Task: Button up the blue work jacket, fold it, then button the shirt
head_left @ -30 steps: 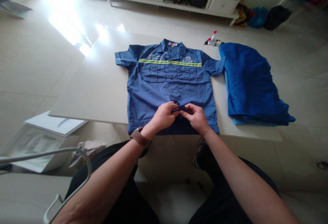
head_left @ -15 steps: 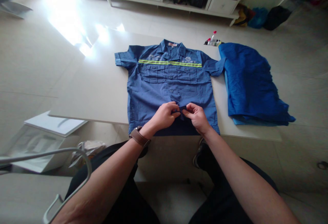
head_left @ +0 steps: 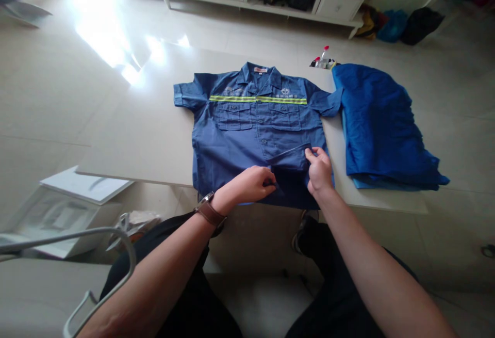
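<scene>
Work shirt (head_left: pixel 240 137) spread flat on the white table (head_left: pixel 131 142), front panel lifted at the bottom! Right hand (head_left: pixel 319 171) pinches that panel's corner between thumb and fingers, left hand (head_left: pixel 251 184) closes on the cloth near the hem, and a folded blue garment (head_left: pixel 382 126) sits just beside.

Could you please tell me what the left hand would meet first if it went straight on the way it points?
The left hand would probably meet the folded-up flap of the blue work shirt first; the right hand lies beyond, though depth is unclear.
</scene>
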A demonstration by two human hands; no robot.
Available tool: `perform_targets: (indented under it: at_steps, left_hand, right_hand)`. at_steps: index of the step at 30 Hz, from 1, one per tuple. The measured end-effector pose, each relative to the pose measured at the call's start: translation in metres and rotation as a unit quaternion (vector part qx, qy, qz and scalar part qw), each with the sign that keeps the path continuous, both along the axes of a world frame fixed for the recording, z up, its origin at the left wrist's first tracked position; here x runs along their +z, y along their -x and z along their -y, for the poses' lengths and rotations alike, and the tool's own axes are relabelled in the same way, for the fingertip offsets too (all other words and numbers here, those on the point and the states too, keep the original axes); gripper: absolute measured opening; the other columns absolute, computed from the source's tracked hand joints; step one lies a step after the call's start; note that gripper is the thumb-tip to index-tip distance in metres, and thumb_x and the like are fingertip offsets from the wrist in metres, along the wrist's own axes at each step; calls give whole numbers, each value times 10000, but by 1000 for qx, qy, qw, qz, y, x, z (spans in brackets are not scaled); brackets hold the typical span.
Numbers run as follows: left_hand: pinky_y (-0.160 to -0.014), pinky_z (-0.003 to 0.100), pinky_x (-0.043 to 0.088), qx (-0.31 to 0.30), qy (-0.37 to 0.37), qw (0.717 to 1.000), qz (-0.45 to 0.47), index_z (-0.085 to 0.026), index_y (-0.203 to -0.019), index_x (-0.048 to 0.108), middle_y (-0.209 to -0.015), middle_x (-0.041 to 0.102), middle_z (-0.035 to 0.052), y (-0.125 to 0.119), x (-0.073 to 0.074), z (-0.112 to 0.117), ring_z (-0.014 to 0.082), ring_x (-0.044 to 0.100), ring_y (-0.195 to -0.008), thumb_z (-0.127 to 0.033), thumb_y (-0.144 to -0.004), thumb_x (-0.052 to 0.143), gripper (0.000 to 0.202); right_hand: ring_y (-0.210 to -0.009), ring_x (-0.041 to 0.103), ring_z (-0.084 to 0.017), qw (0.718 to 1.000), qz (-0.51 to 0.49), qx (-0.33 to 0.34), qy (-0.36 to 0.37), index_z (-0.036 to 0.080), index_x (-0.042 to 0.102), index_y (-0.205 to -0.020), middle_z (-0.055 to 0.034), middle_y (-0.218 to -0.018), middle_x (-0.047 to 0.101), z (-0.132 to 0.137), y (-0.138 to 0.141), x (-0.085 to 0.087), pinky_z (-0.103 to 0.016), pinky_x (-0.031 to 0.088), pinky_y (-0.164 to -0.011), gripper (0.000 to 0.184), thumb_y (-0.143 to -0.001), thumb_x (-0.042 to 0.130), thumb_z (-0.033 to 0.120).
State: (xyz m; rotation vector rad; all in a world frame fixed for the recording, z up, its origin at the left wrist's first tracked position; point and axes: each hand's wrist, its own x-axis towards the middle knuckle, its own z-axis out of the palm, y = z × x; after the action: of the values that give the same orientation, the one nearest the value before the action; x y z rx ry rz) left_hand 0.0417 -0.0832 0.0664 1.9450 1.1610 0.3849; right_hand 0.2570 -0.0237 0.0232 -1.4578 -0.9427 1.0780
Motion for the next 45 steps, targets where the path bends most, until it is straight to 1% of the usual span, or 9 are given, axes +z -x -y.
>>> perform_targets:
  at_steps: [5,9,12,17,21,23,30,41,45]
  left_hand:
    - [-670,259,447,-29,49,998,-5,-213,-927,804,-847,768,25,3,0,1,160,671,-720,-267,-906,629,185]
    - [-691,286,447,69,20,995,-62,-213,-901,761,-879,764,33,1,-7,-2,199,690,-783,-279,-876,665,119]
    - [-730,304,470,134,14,986,-99,-218,-969,729,-945,761,53,-1,-17,-4,232,702,-860,-314,-889,677,136]
    - [-758,320,501,117,12,983,-141,-209,-1092,677,-1019,753,87,-5,-31,-2,260,713,-910,-360,-916,664,232]
    - [-764,331,504,102,-5,982,-156,-179,-1191,616,-1068,751,113,-9,-30,1,281,722,-938,-339,-924,648,313]
    - [-767,332,504,103,-10,983,-155,-179,-1185,609,-1074,751,109,-10,-28,2,282,725,-942,-309,-928,628,288]
    - [-783,339,512,100,-13,980,-169,-175,-1227,592,-1047,749,108,-11,-22,4,287,727,-949,-311,-945,617,314]
    - [-691,296,462,156,-36,977,-142,-223,-1181,622,-954,752,58,-9,2,2,247,720,-864,-273,-945,587,244]
    - [-708,298,474,163,-46,975,-145,-215,-1025,682,-962,755,77,-14,3,6,240,713,-857,-271,-932,595,139]
  right_hand:
    - [-641,406,-125,997,73,1,-33,224,489,-932,57,-670,462,-6,-16,11,-289,336,-616,356,-781,749,416]
    - [-612,412,-135,997,72,32,-16,232,490,-961,57,-659,460,-5,-15,12,-284,344,-594,282,-789,675,357]
    - [-696,499,-165,984,162,45,-55,236,494,-978,22,-763,524,-5,-15,12,-305,426,-670,225,-821,619,338]
    - [-1078,558,-287,873,457,60,-160,188,532,-1125,-136,-1107,597,9,-7,27,-466,435,-970,232,-902,519,250]
    - [-1270,488,-338,764,566,230,-206,186,584,-1227,-160,-1270,623,30,10,33,-491,335,-1044,295,-980,527,336]
    - [-1284,483,-332,732,572,312,-198,205,602,-1238,-135,-1272,658,37,17,27,-479,305,-1037,309,-973,570,361]
    - [-1135,558,-290,765,540,332,-113,205,638,-1076,-112,-1147,727,35,20,9,-445,295,-977,149,-972,563,281]
    - [-1132,576,-265,762,535,358,-76,225,685,-1063,-78,-1109,744,37,12,15,-425,313,-945,145,-979,572,257]
    - [-1085,606,-244,760,542,347,-85,208,678,-990,-75,-1058,746,43,10,23,-399,312,-925,119,-999,565,247]
